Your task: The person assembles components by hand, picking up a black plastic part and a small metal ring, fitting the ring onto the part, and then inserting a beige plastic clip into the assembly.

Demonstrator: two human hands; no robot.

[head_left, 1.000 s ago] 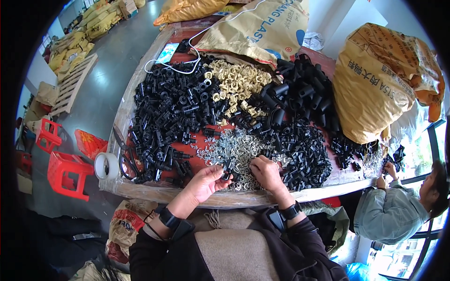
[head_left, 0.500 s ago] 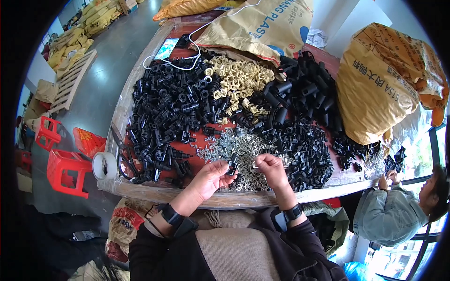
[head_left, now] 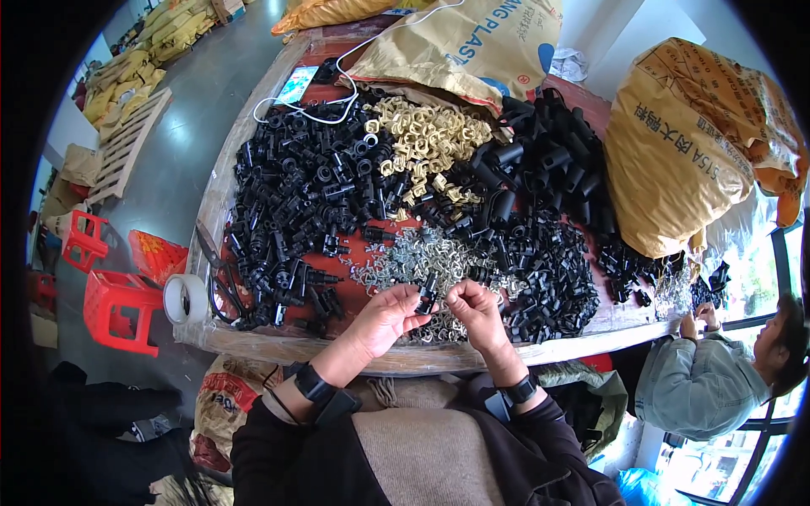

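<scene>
Near the front edge of the table, my left hand [head_left: 384, 322] grips a small black plastic fitting [head_left: 429, 292] between thumb and fingers, with the part standing roughly upright. Just to its right, my right hand [head_left: 478, 317] is closed in a pinch, fingertips close to the fitting; anything inside the pinch is too small to make out. Beneath and beyond both hands spreads a heap of small silvery metal pieces [head_left: 405, 257]. A pile of small black parts [head_left: 553, 278] lies to the right of my right hand.
Larger black fittings [head_left: 291, 194] cover the table's left side, beside beige plastic pieces [head_left: 430, 139] and black tubes [head_left: 548, 156]. Scissors [head_left: 221, 274] and a tape roll [head_left: 186, 298] lie at the left edge. A big yellow sack [head_left: 675, 160] stands right; a co-worker [head_left: 704, 379] sits beyond.
My right hand has come left, closer to the fitting. My left hand has shifted slightly right with the fitting, which now shows more plainly above the fingers.
</scene>
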